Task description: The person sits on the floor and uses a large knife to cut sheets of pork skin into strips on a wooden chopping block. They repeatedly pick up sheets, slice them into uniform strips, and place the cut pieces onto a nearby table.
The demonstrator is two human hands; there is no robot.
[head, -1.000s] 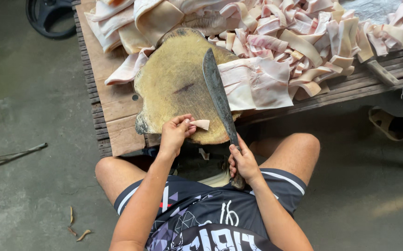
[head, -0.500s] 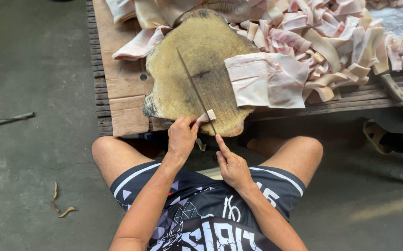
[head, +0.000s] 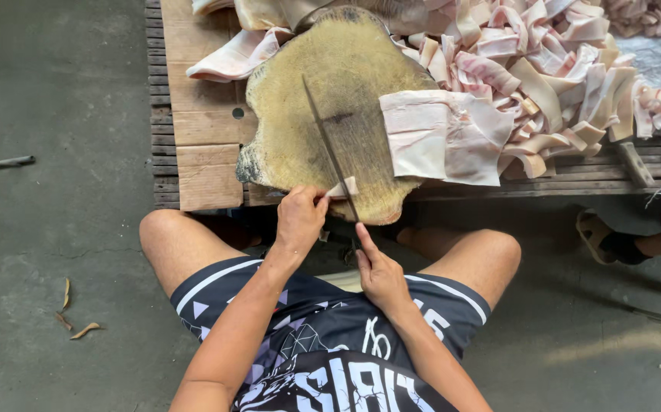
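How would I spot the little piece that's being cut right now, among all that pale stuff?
Find the big, round, yellowish chopping block on the wooden pallet. At its near edge, the left hand pinches a small pale strip against the long dark knife blade. Unlike the large folded slab and the heaped strips to the right, it is tiny, lies alone and is held by fingers.

knife handle (head: 362, 238) hidden in the right hand (head: 380, 271), meat pile (head: 544, 76) cut off at top edge
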